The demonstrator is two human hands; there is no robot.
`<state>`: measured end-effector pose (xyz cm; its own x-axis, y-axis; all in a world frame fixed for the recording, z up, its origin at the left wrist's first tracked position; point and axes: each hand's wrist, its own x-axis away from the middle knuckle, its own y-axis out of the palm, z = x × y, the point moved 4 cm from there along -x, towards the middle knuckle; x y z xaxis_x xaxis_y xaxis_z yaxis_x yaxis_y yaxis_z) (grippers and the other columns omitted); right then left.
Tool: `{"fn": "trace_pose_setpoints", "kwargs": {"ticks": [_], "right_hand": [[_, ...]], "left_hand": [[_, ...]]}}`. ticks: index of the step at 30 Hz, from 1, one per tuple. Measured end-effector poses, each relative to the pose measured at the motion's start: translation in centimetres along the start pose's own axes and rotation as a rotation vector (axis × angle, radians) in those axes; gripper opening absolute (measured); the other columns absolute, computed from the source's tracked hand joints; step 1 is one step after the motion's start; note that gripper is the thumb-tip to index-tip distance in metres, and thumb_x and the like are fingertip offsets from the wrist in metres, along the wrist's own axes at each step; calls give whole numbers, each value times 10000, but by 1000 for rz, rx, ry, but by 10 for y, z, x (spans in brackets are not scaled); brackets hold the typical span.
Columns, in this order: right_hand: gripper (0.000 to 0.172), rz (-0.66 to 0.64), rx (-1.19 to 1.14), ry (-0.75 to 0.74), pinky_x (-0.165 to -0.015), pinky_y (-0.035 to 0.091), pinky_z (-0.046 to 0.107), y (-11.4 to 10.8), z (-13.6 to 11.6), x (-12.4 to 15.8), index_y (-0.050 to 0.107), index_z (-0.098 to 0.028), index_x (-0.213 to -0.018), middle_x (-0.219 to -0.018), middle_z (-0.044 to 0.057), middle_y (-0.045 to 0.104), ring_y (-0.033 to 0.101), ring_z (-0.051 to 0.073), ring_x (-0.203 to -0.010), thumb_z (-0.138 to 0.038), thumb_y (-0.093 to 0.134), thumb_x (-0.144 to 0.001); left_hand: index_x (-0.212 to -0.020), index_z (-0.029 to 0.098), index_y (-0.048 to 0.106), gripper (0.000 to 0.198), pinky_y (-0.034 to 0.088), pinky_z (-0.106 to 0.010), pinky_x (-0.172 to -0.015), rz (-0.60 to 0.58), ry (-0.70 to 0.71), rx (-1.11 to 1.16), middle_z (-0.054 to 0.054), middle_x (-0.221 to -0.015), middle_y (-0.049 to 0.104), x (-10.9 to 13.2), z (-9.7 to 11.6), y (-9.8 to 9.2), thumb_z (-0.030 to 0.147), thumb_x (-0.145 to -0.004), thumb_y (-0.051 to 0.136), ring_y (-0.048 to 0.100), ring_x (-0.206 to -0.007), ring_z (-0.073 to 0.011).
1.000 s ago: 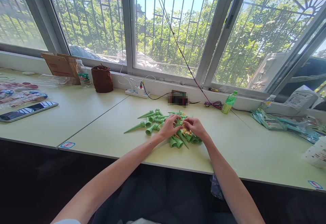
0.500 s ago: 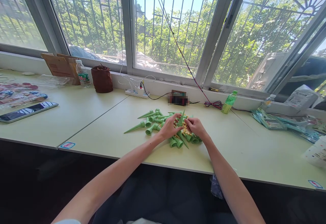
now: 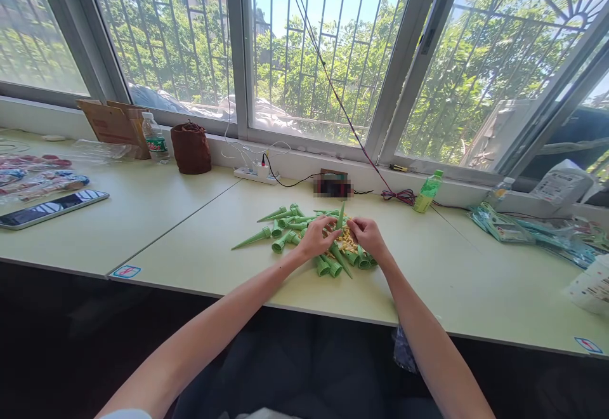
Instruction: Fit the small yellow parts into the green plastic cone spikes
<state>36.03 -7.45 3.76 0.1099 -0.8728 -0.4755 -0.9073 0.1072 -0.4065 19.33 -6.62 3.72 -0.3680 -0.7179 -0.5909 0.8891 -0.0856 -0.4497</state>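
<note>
My left hand [image 3: 318, 239] is closed around a green plastic watering spike [image 3: 341, 214], its pointed end up. Close by on the right, my right hand [image 3: 369, 239] has its fingers pinched together beside the spike. What those fingers hold, if anything, is too small or hidden to tell. Under and between the hands lies a heap of small yellowish pieces [image 3: 347, 241]. Several more green spikes [image 3: 257, 237] lie around the heap, pointing different ways, some with their wide hollow ends toward me.
Along the window side stand a power strip [image 3: 257, 174], a blurred dark device [image 3: 333, 185], a bundled cable [image 3: 399, 197] and a green bottle [image 3: 429, 192]. Plastic packets [image 3: 504, 223] lie at right. A phone [image 3: 54, 209], brown pouch [image 3: 191, 147] and water bottle [image 3: 155, 139] are at left.
The spike in my left hand has turned from a tilt to nearly upright. My right hand has shifted slightly right, away from it, showing more of the yellowish pieces.
</note>
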Motion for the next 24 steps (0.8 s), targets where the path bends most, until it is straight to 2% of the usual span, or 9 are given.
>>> {"fn": "trace_pose_setpoints", "kwargs": {"ticks": [6, 11, 18, 22, 24], "right_hand": [[458, -12, 14, 12, -442, 333, 244, 2, -3, 1, 487, -194, -572, -442, -26, 472, 413, 107, -408, -540, 504, -872], [438, -19, 47, 26, -420, 298, 245, 3, -2, 1, 458, -199, -543, -404, -32, 441, 383, 104, -383, -500, 509, -858], [443, 43, 73, 3, -446, 332, 239, -1, -1, 0, 474, -191, -570, -424, -33, 454, 411, 103, -404, -502, 493, -885], [457, 101, 60, 5, -449, 336, 234, -5, -1, 0, 473, -189, -574, -444, -34, 456, 415, 98, -414, -519, 499, -889], [447, 100, 28, 6, -445, 338, 235, -5, -1, 0, 489, -186, -594, -458, -34, 462, 420, 98, -415, -521, 504, -889]], "left_hand": [[-1025, 186, 656, 240, 548, -265, -662, 11, 59, -13, -46, -931, 554, 1, -2, -1, 256, -796, 665, 596, -783, -142], [-1037, 218, 679, 254, 528, -278, -700, -11, 119, -79, -33, -952, 555, 3, 2, -1, 162, -791, 661, 557, -695, -108], [-1041, 196, 642, 247, 517, -268, -703, 53, 106, -100, -46, -960, 552, 1, 1, -2, 169, -795, 643, 577, -804, -144], [-885, 157, 620, 85, 484, -270, -675, 119, 69, -130, -44, -856, 579, 0, 1, -5, 224, -847, 584, 567, -782, -156], [-785, 153, 619, 162, 463, -280, -685, 123, 51, -170, -40, -794, 584, 0, 3, -6, 267, -880, 555, 559, -750, -157]]}}
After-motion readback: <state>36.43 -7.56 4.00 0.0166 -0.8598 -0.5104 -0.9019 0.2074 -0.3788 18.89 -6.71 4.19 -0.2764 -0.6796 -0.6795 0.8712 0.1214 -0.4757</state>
